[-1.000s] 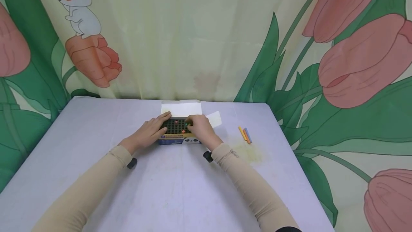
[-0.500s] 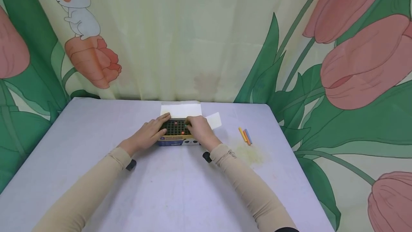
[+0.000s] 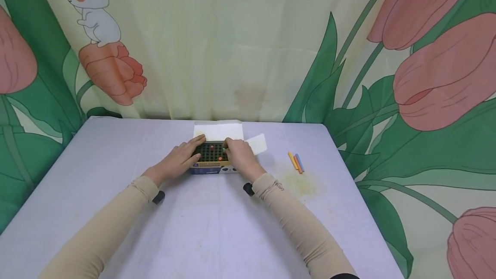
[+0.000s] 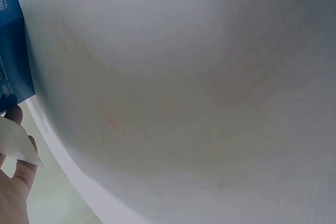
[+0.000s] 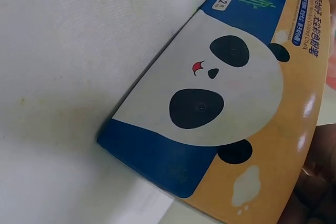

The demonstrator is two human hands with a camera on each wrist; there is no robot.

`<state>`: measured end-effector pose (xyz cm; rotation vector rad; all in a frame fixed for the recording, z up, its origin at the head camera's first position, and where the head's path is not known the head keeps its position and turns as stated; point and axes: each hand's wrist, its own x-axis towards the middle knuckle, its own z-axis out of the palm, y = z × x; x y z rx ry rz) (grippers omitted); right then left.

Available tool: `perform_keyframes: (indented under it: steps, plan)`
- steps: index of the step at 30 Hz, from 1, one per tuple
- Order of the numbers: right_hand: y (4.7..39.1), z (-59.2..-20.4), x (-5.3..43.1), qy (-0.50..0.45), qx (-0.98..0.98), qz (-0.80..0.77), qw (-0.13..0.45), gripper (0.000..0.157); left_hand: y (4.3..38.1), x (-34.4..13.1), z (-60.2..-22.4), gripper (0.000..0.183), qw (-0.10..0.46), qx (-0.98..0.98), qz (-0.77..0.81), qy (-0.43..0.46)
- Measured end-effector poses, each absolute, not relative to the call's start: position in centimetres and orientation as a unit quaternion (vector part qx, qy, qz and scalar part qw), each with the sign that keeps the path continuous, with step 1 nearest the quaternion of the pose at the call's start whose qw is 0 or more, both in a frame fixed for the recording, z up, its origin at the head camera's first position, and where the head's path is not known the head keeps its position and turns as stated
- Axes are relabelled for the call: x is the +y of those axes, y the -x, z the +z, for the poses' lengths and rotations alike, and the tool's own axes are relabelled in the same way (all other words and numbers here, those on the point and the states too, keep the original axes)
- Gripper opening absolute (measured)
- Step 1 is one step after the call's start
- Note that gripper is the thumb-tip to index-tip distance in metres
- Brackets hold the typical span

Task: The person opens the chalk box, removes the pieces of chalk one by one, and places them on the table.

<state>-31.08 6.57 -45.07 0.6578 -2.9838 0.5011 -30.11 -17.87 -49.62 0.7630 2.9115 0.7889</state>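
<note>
A chalk box [image 3: 209,170] with a panda face on its front stands open on the table; inside is a black holder [image 3: 209,153] full of holes, with a few coloured chalk ends showing. My left hand [image 3: 176,160] holds the box's left end, thumb near the front edge and fingers reaching to the back. The left wrist view shows its fingers around a white side flap [image 4: 16,142]. At the holder's right end, the curled fingers of my right hand [image 3: 242,155] pinch a greenish chalk stick [image 3: 224,150], mostly hidden by them.
The raised white lid [image 3: 218,131] stands behind the box, and another white flap [image 3: 257,143] sticks out at its right. To the right lie a yellow chalk [image 3: 292,161], an orange chalk [image 3: 297,165] and a blue chalk [image 3: 300,162]. A printed curtain [image 3: 217,55] hangs behind the table.
The right hand's fingers have shifted very slightly at the holder's right end, and less of the green chalk shows. The left hand and box have stayed in place.
</note>
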Motion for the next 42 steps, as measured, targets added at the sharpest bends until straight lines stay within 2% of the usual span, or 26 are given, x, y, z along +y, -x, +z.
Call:
perform_keyframes:
  steps: [30,42]
  plan:
    - [31.26,-45.28,6.39,-0.189,-0.959,0.204,0.052,0.018,30.38,-17.96,-49.95,0.061,0.010,0.933,0.260,-0.249]
    - [30.89,-45.07,6.37,-0.185,-0.950,0.247,0.054,0.018,30.26,-18.14,-50.20,0.061,-0.008,0.929,0.264,-0.260]
